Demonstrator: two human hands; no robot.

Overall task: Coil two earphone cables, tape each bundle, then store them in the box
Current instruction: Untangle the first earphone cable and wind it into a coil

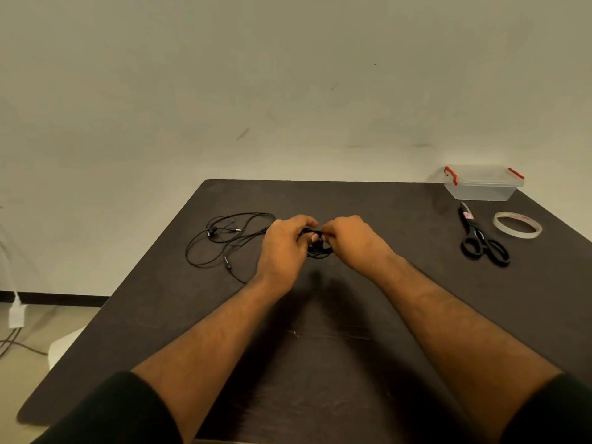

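Both my hands meet over the middle of the dark table point(320, 363). My left hand point(282, 248) and my right hand point(352, 240) together grip a small coiled black earphone bundle point(318, 249), its loops showing between and below the fingers. A second black earphone cable point(224, 238) lies loose and uncoiled on the table just left of my left hand. The clear plastic box point(482, 184) with red latches stands at the far right corner, its lid on. A roll of white tape point(517, 224) lies in front of the box.
Black-handled scissors point(480, 238) lie left of the tape roll, blades pointing away. A pale wall rises behind the table. On the floor at left are a white plug with cables point(16, 312) and a white object point(64, 347).
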